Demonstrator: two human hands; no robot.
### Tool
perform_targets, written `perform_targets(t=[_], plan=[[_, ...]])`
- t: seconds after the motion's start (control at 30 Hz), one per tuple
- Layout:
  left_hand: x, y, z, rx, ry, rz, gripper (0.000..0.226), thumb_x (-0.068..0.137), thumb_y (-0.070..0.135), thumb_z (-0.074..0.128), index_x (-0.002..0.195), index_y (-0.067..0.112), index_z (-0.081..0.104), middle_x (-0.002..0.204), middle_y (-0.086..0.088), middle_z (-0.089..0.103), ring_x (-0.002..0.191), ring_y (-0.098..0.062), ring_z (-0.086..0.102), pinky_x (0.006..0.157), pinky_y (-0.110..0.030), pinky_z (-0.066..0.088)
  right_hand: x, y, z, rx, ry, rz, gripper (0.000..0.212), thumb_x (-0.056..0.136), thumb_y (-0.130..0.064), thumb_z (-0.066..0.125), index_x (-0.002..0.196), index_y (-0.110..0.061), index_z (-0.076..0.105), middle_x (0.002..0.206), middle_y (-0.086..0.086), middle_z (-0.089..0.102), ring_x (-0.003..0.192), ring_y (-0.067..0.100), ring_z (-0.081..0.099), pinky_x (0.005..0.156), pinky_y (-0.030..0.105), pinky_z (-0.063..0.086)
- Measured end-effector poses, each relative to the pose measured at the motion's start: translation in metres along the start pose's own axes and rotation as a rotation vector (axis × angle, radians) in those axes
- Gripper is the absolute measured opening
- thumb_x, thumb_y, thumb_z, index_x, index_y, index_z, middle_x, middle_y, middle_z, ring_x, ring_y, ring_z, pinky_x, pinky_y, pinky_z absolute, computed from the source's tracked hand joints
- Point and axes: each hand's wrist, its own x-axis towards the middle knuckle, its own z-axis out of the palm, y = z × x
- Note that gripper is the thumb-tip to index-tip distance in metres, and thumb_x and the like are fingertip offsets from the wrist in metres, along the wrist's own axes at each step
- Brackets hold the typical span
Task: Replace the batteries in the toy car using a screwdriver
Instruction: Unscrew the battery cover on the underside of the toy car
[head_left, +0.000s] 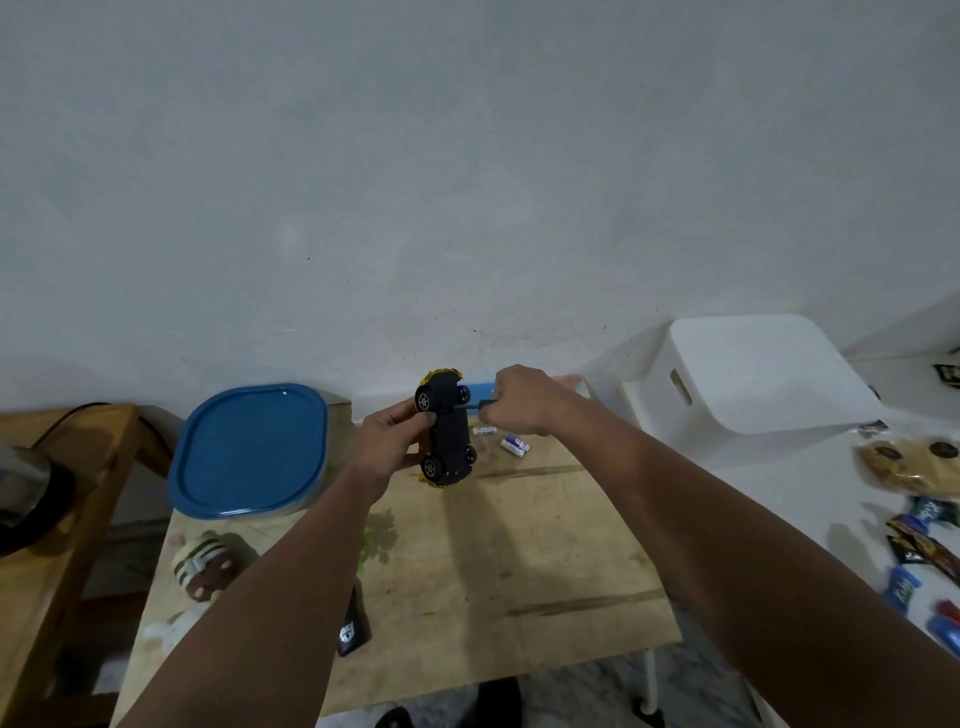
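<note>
A yellow toy car (448, 436) is held above the table with its black underside and wheels turned toward me. My left hand (390, 448) grips its left side. A screwdriver (471, 408) with a dark shaft runs sideways into the underside near the upper wheels, and my right hand (521, 401) grips its handle. Loose batteries lie on the wooden table (519, 561) behind the car: a white one (485, 429) and a blue-and-white pair (515, 446).
A blue-lidded container (249, 451) stands at the table's back left. A white bin (748, 376) sits at the right, with snack packets (919, 540) beyond it. A striped plush toy (205, 566) and a dark pouch (353, 623) lie front left.
</note>
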Motion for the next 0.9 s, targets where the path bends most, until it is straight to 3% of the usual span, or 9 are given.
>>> perform_targets(t=[0.07, 0.17, 0.33, 0.5, 0.6, 0.67, 0.73, 0.8, 0.9], plan=[[0.001, 0.0, -0.001, 0.005, 0.004, 0.0, 0.029, 0.1, 0.011, 0.062, 0.124, 0.021, 0.075, 0.083, 0.006, 0.074, 0.071, -0.006, 0.067, 0.08, -0.038, 0.061, 0.0, 0.0, -0.001, -0.006, 0.005, -0.005, 0.019, 0.086, -0.031, 0.061, 0.082, -0.015, 0.052, 0.078, 0.003, 0.056, 0.069, 0.018, 0.054, 0.059, 0.028, 0.041], [0.001, 0.001, -0.001, 0.011, -0.002, 0.005, 0.03, 0.1, 0.011, 0.062, 0.124, 0.02, 0.075, 0.081, 0.007, 0.074, 0.069, -0.006, 0.067, 0.08, -0.039, 0.061, -0.001, -0.001, -0.003, 0.082, 0.023, 0.015, 0.035, 0.091, -0.033, 0.056, 0.065, -0.016, 0.039, 0.063, 0.0, 0.041, 0.055, 0.015, 0.039, 0.052, 0.027, 0.029], [0.002, 0.004, -0.001, 0.005, 0.006, 0.01, 0.028, 0.1, 0.01, 0.061, 0.123, 0.02, 0.075, 0.076, 0.008, 0.072, 0.067, -0.005, 0.066, 0.077, -0.037, 0.06, 0.001, -0.005, -0.004, 0.018, -0.007, 0.023, 0.019, 0.087, -0.026, 0.059, 0.079, -0.011, 0.051, 0.072, 0.003, 0.048, 0.064, 0.019, 0.045, 0.056, 0.029, 0.034], [0.004, 0.005, -0.003, 0.002, -0.005, 0.009, 0.028, 0.1, 0.011, 0.062, 0.123, 0.02, 0.076, 0.085, 0.004, 0.074, 0.07, -0.007, 0.066, 0.078, -0.038, 0.058, 0.0, -0.006, -0.009, 0.089, 0.011, 0.037, 0.036, 0.092, -0.029, 0.053, 0.065, -0.013, 0.037, 0.062, 0.002, 0.038, 0.052, 0.016, 0.034, 0.049, 0.025, 0.026], [0.005, 0.005, -0.004, 0.0, 0.004, 0.009, 0.029, 0.1, 0.011, 0.062, 0.124, 0.02, 0.075, 0.082, 0.005, 0.074, 0.068, -0.006, 0.066, 0.078, -0.038, 0.058, 0.0, -0.01, -0.007, 0.024, -0.019, 0.023, 0.018, 0.091, -0.023, 0.057, 0.085, -0.006, 0.056, 0.076, 0.005, 0.05, 0.062, 0.017, 0.045, 0.054, 0.027, 0.034], [0.005, 0.006, -0.005, -0.002, 0.005, 0.012, 0.029, 0.1, 0.01, 0.062, 0.124, 0.02, 0.075, 0.079, 0.007, 0.073, 0.068, -0.005, 0.067, 0.078, -0.038, 0.059, 0.002, -0.01, -0.006, 0.006, -0.027, 0.002, 0.024, 0.088, -0.023, 0.063, 0.1, -0.003, 0.062, 0.085, 0.007, 0.056, 0.071, 0.019, 0.05, 0.06, 0.029, 0.039], [0.005, 0.006, -0.006, 0.002, 0.001, 0.016, 0.029, 0.1, 0.01, 0.062, 0.124, 0.02, 0.074, 0.078, 0.007, 0.073, 0.069, -0.005, 0.067, 0.079, -0.038, 0.06, 0.001, -0.01, -0.007, 0.021, -0.021, -0.004, 0.024, 0.089, -0.029, 0.064, 0.084, -0.007, 0.059, 0.075, 0.004, 0.053, 0.065, 0.018, 0.048, 0.056, 0.026, 0.037], [0.006, 0.005, -0.008, 0.006, -0.009, 0.016, 0.029, 0.1, 0.011, 0.062, 0.125, 0.02, 0.074, 0.079, 0.007, 0.073, 0.068, -0.005, 0.067, 0.08, -0.038, 0.059, 0.001, -0.011, -0.008, 0.078, -0.006, 0.014, 0.035, 0.092, -0.033, 0.057, 0.068, -0.011, 0.044, 0.065, 0.002, 0.043, 0.055, 0.016, 0.039, 0.05, 0.025, 0.03], [0.009, 0.005, -0.011, 0.006, -0.015, 0.015, 0.029, 0.1, 0.011, 0.062, 0.125, 0.02, 0.075, 0.081, 0.007, 0.073, 0.068, -0.006, 0.066, 0.081, -0.04, 0.058, 0.002, -0.013, -0.008, 0.05, -0.019, 0.019, 0.024, 0.092, -0.026, 0.055, 0.078, -0.007, 0.053, 0.072, 0.005, 0.047, 0.059, 0.017, 0.041, 0.052, 0.026, 0.031]])
